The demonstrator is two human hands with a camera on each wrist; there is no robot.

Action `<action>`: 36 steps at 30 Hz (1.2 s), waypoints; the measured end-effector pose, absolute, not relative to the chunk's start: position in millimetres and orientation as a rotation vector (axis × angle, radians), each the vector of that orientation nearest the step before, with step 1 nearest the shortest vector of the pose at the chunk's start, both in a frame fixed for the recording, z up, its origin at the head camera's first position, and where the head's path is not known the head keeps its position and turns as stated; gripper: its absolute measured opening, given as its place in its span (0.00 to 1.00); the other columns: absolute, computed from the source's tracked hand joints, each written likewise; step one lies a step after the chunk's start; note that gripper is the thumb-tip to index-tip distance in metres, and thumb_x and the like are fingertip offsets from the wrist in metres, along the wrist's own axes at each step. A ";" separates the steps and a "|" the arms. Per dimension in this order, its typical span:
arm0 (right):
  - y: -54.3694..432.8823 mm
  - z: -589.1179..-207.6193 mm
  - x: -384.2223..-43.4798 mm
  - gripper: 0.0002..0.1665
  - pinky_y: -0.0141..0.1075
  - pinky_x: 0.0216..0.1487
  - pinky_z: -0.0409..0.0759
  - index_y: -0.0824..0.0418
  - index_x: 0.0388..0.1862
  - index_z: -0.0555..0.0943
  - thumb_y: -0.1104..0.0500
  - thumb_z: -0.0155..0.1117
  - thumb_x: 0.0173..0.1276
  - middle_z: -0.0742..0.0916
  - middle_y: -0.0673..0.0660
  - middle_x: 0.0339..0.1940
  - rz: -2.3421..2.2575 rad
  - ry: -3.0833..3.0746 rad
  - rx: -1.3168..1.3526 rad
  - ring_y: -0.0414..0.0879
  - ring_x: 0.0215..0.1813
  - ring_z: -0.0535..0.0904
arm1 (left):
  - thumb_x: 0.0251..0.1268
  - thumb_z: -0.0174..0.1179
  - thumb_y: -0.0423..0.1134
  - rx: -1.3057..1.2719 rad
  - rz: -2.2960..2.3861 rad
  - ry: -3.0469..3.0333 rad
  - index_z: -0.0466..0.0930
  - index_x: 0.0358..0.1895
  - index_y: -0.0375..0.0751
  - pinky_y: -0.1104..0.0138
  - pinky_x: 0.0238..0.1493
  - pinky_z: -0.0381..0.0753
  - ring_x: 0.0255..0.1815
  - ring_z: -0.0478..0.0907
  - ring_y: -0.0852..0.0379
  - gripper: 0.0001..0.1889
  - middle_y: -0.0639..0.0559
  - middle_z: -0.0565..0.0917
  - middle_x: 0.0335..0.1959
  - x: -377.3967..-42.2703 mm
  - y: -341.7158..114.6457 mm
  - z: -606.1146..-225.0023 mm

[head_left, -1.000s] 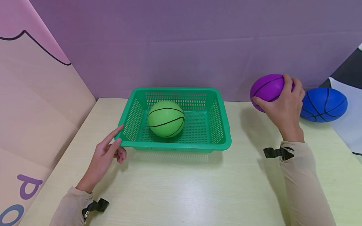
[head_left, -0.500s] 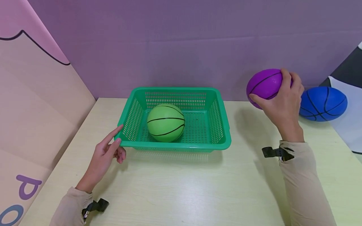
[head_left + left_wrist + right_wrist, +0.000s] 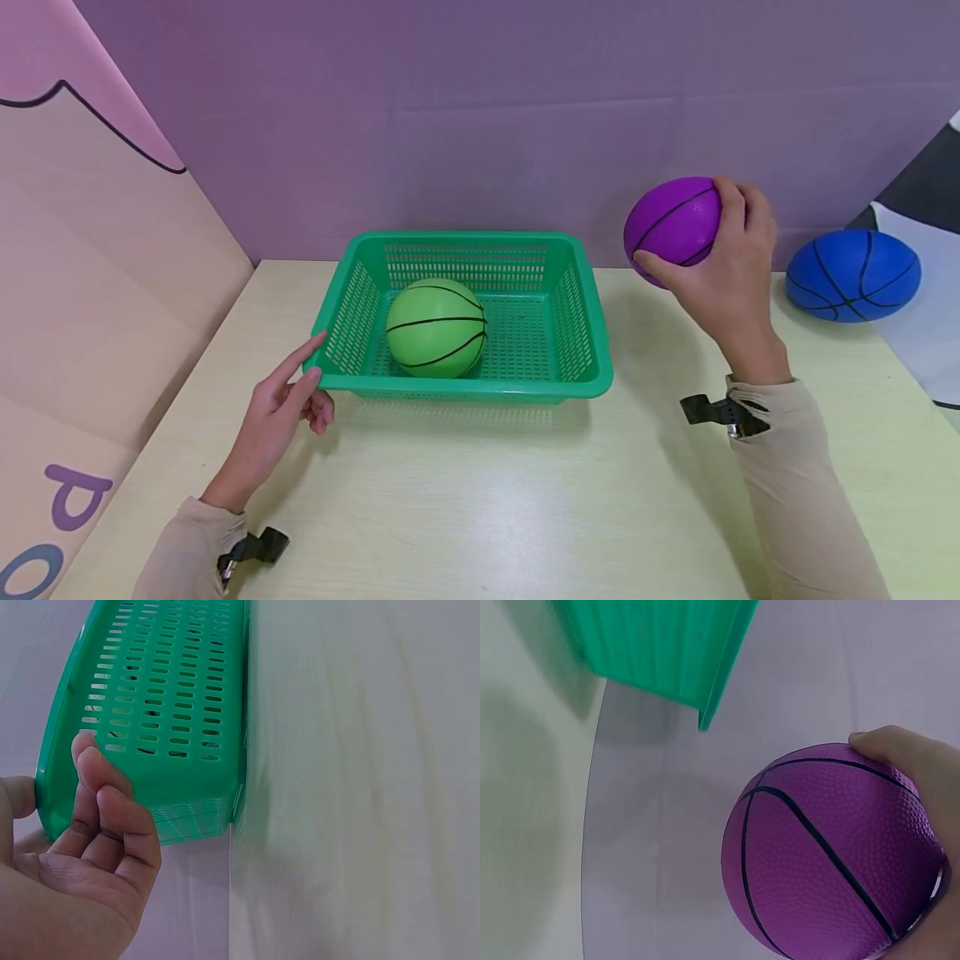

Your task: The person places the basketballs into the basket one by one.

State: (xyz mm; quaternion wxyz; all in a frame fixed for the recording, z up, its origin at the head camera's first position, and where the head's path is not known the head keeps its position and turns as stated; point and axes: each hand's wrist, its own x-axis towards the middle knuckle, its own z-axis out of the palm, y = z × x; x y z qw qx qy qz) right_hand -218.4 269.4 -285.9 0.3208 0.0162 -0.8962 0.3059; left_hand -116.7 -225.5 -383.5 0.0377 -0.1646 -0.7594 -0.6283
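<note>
A green plastic basket with slotted walls stands on the table, and a light green toy basketball lies in its left half. At the basket's front left corner, my left hand pinches the rim between thumb and index finger. The left wrist view shows that hand's other fingers curled beside the slotted wall. To the right of the basket, my right hand grips a purple toy basketball above the table. In the right wrist view the thumb rests on the purple ball.
A blue toy ball with black lines rests at the table's right side, apart from the right hand. The pale wooden table meets a purple backdrop behind the basket. Printed panels flank both sides.
My right hand has lifted the purple basketball and carried it left, away from the blue ball. Inside the basket the green ball has rolled slightly toward the front. My left hand stays put.
</note>
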 end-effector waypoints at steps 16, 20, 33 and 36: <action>235.5 -286.7 -209.1 0.61 0.61 0.59 0.74 0.45 0.77 0.61 0.45 0.83 0.45 0.64 0.54 0.75 0.843 -2.327 0.225 0.48 0.75 0.57 | 0.82 0.41 0.34 -0.522 -1.962 -2.294 0.58 0.78 0.43 0.64 0.23 0.79 0.19 0.75 0.50 0.25 0.37 0.80 0.21 -116.9 -223.2 -383.1; 228.4 -289.5 -209.8 0.61 0.60 0.58 0.74 0.46 0.77 0.62 0.46 0.84 0.45 0.65 0.55 0.74 0.836 -2.299 0.278 0.49 0.74 0.58 | 0.83 0.41 0.34 -0.513 -1.949 -2.303 0.58 0.78 0.43 0.64 0.23 0.79 0.19 0.75 0.50 0.25 0.38 0.80 0.21 -116.3 -223.9 -382.7; 202.6 -302.5 -209.3 0.60 0.60 0.57 0.77 0.49 0.77 0.62 0.48 0.84 0.46 0.64 0.54 0.76 0.844 -2.219 0.495 0.48 0.75 0.58 | 0.83 0.41 0.35 -0.499 -1.942 -2.312 0.58 0.78 0.43 0.64 0.23 0.79 0.19 0.75 0.50 0.25 0.38 0.80 0.21 -114.3 -224.7 -382.1; 199.3 -304.6 -208.4 0.62 0.60 0.57 0.77 0.48 0.77 0.61 0.49 0.85 0.45 0.63 0.52 0.77 0.863 -2.222 0.547 0.47 0.75 0.58 | 0.83 0.41 0.35 -0.501 -1.944 -2.309 0.58 0.78 0.44 0.64 0.23 0.79 0.19 0.75 0.50 0.25 0.38 0.80 0.21 -114.4 -224.1 -382.0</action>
